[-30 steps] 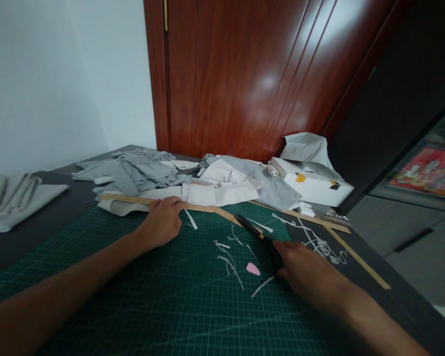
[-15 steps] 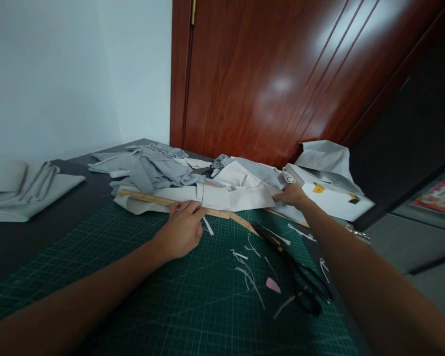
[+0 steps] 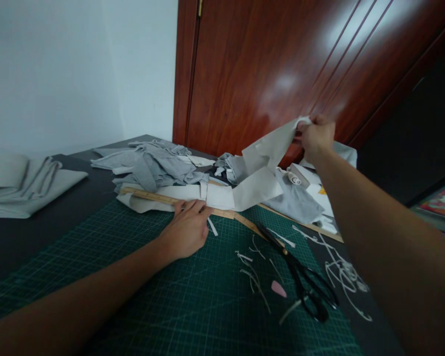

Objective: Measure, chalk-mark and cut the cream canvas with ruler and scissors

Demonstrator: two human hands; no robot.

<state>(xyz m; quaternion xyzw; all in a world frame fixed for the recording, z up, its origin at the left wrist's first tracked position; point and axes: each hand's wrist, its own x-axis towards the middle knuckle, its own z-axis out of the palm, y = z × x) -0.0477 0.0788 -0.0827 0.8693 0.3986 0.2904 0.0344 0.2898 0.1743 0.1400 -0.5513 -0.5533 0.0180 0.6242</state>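
My right hand (image 3: 317, 136) is raised in front of the door, its fingers closed on the end of a white fabric piece (image 3: 257, 188). The fabric slopes down from it to the table, where the rest lies flat. At the near edge of that fabric, my left hand (image 3: 187, 225) has its bent fingers pressed over a wooden ruler (image 3: 148, 195); its fingertips are partly hidden. Black-handled scissors (image 3: 285, 251) lie to the right on a green cutting mat (image 3: 193, 301), across a second wooden strip (image 3: 246, 222).
Grey fabric scraps (image 3: 152, 165) are heaped at the back. Folded fabric (image 3: 33, 185) lies far left. Loose white cords (image 3: 343, 272), a pink chalk piece (image 3: 278, 289) and thread scraps (image 3: 255, 282) lie on the right. A wooden door (image 3: 252, 74) stands behind the table.
My right hand has risen from the table, lifting the end of the white fabric up and to the right. Grey fabric beneath is uncovered. My left hand stays on the ruler.
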